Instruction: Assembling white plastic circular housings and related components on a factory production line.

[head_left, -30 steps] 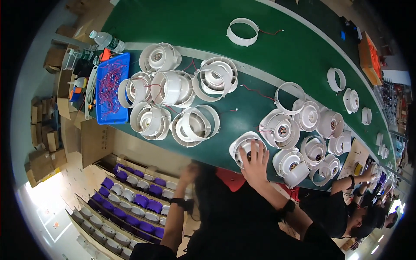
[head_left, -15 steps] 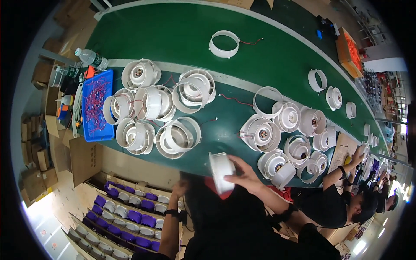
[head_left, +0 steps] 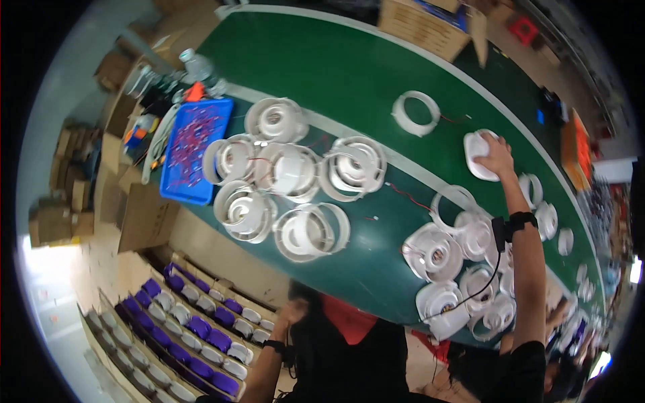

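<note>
My right hand [head_left: 497,160] reaches far out to the right over the green belt. Its fingers are closed around a white plastic fan housing [head_left: 477,153] with a rounded, squarish face, which rests on or just above the belt. Beyond it to the left lies a white ring [head_left: 416,113] with a red wire, apart from the hand. Low near my body, beside the table's front edge, my left hand [head_left: 293,311] hangs with nothing visible in it; blur hides how its fingers are held.
White fan housings and rings stand in a left group [head_left: 292,168] and a right group [head_left: 437,255] on the dark green table. A blue tray [head_left: 166,185] holds red wires. Cartons [head_left: 195,329] of white and purple parts sit below left. Co-workers are at the right.
My right hand has carried the white fan housing from the table's front edge out to the belt at the far right. My left hand stays low. The view has shifted and tilted.
</note>
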### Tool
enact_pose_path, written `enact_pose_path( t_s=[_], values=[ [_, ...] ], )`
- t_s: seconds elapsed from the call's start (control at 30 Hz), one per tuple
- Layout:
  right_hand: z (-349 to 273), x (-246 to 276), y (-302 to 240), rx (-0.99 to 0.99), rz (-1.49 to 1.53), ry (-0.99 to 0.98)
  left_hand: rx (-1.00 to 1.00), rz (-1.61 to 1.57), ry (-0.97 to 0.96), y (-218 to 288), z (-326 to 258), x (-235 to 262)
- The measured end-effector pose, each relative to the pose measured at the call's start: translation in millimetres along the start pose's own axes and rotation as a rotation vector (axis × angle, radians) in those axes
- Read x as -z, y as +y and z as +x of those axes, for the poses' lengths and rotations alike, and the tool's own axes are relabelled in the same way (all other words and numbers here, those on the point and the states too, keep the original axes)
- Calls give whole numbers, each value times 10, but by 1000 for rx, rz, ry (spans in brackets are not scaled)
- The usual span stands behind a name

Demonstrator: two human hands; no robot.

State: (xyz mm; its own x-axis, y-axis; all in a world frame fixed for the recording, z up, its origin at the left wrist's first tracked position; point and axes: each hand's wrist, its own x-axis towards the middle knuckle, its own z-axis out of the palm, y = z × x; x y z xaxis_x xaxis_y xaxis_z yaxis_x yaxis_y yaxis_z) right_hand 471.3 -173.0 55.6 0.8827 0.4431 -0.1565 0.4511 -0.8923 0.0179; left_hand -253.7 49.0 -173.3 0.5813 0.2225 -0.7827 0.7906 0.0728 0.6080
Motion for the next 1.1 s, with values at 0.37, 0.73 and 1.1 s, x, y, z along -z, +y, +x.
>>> enact_pose_path(
  t_s=[0.37,0.73,1.1],
  values=[
    [-1813,400,-732,218,543,82,-419,790,59,787,296,-343],
    [-4143,-1135,-1904,214,628,-240,-332,636,-212,1508,1497,-312],
    [-3966,-1636,-1844,304,765,-37,-722,780,-584,1801,1948,861]
  ],
)
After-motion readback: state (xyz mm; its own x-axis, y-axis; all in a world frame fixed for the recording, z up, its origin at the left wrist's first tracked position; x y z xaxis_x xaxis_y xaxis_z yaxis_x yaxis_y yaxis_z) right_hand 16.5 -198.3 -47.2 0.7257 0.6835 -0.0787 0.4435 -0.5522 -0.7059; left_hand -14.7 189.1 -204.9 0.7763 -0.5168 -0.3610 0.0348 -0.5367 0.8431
